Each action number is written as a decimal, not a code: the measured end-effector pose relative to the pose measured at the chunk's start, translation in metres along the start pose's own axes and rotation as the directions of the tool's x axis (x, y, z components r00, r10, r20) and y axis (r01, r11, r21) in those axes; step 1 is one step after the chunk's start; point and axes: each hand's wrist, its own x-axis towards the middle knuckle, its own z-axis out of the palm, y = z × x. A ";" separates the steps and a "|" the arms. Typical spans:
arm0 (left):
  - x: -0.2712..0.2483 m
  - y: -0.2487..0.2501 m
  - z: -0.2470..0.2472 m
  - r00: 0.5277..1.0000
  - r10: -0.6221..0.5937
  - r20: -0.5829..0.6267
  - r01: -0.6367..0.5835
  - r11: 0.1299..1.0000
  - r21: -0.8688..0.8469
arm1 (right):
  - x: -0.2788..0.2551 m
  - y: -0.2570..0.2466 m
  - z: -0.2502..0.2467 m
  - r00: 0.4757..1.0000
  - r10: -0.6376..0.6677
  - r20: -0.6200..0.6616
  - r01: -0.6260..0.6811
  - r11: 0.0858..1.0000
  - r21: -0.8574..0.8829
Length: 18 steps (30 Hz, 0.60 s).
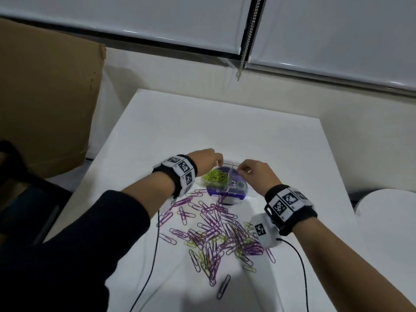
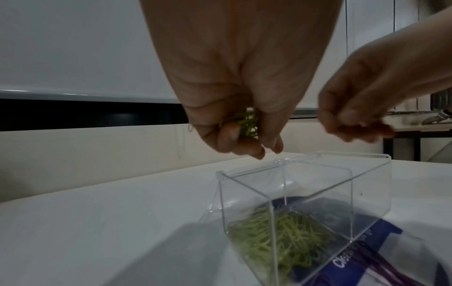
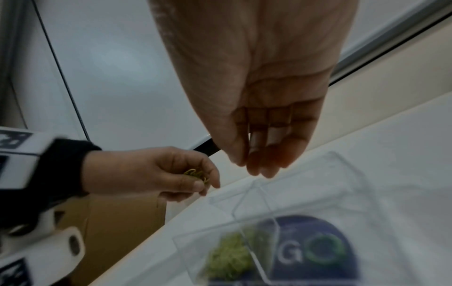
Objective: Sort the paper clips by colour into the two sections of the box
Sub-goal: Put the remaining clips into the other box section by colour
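A dark blue card (image 3: 315,249) lay under the clear box (image 2: 303,193). On it, in the right wrist view, stood large letters "GO", the G white and the O a green ring. Along its near edge white print began "Clea", the rest blurred. The wristbands (image 1: 288,200) bore black-and-white square code markers with no readable characters.

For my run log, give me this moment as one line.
left hand: grips yellow-green paper clips above clear plastic two-section box | right hand: nothing visible in its grip | left section: yellow-green clips | loose pile remains
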 end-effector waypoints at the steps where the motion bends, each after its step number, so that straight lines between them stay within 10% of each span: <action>1: 0.004 0.006 0.000 1.000 0.008 0.013 -0.009 1.000 0.019 | -0.009 0.009 0.000 1.000 0.014 0.020 -0.014 1.000 -0.010; 8: -0.008 0.041 0.011 0.993 0.090 -0.081 -0.055 0.931 0.360 | -0.061 0.066 0.013 0.969 0.174 0.173 -0.133 0.965 -0.227; 13: -0.027 0.067 0.068 0.958 0.250 0.142 -0.284 0.901 0.327 | -0.085 0.080 0.025 0.983 0.116 0.145 -0.067 0.950 -0.304; 18: -0.030 0.085 0.105 0.975 0.184 0.126 -0.209 0.951 0.226 | -0.099 0.083 0.031 0.975 0.170 0.141 -0.104 0.916 -0.388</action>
